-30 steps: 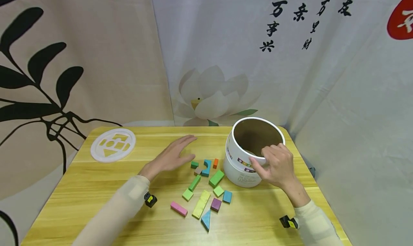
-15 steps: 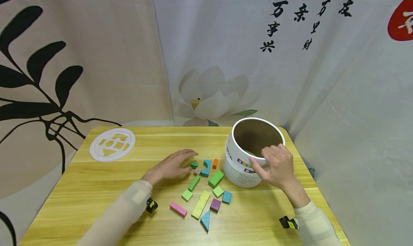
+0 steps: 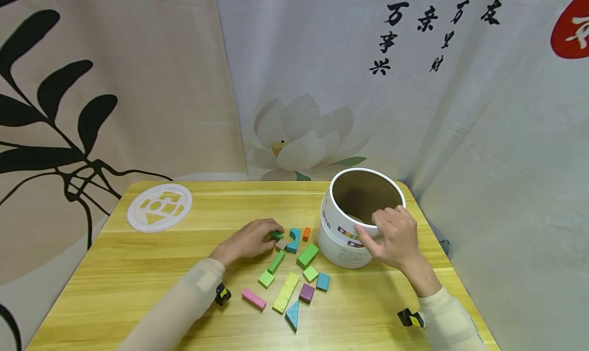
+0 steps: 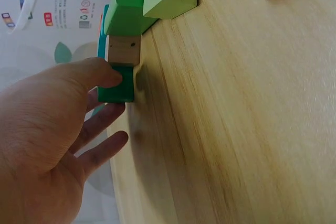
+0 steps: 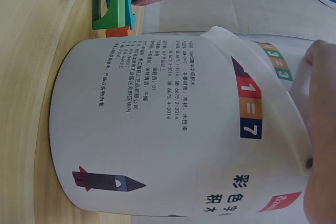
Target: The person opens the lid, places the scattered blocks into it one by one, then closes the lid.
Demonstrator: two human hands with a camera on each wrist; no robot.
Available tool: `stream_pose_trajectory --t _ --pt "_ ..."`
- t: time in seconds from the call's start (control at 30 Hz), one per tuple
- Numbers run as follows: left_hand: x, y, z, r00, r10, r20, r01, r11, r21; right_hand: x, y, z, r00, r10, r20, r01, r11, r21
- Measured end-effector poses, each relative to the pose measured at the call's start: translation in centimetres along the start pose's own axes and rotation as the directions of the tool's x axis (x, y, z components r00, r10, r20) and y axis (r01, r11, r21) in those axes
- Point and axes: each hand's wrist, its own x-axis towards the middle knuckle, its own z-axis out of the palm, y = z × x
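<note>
My left hand (image 3: pixel 250 238) reaches the far left of a group of coloured wooden blocks. In the left wrist view its thumb lies on a small dark green block (image 4: pixel 116 92), with fingers behind and below it, pinching it. A plain wood-coloured block (image 4: pixel 124 51) sits right beside that one. Close by are a blue block with a curved cut-out (image 3: pixel 293 240) and an orange block (image 3: pixel 306 234). My right hand (image 3: pixel 397 237) grips the rim of a white bucket (image 3: pixel 346 248), fingers curled over the edge and thumb outside. The bucket's opening faces up, its bottom partly hidden.
Several more blocks lie nearer me, among them a long yellow one (image 3: pixel 286 293), a pink bar (image 3: pixel 254 299), a purple block (image 3: pixel 307 293) and a blue triangle (image 3: pixel 292 316). A white round lid with shaped holes (image 3: pixel 133 219) lies at the table's back left.
My left hand has moved right and down to the dark green block, and its fingers have closed in around it. My right hand and the bucket have stayed in place.
</note>
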Motion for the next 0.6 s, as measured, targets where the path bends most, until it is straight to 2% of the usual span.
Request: stream_pose_trajectory --t 0.23,0.43,0.6 --pt "0.06 -0.06 0.03 1.000 -0.011 -0.027 0.011 1.000 -0.029 -0.04 0.14 0.07 1.000 0.003 0.001 -0.003 1.000 0.004" --pt "-0.32 -0.27 -0.22 0.995 -0.061 -0.073 0.060 0.998 -0.023 -0.05 0.21 0.06 1.000 0.000 0.007 0.000 1.000 -0.001" --pt "-0.60 -0.39 -0.95 0.990 -0.090 -0.111 0.084 0.995 -0.052 -0.10 0.27 0.06 1.000 0.002 0.010 -0.002 1.000 0.000"
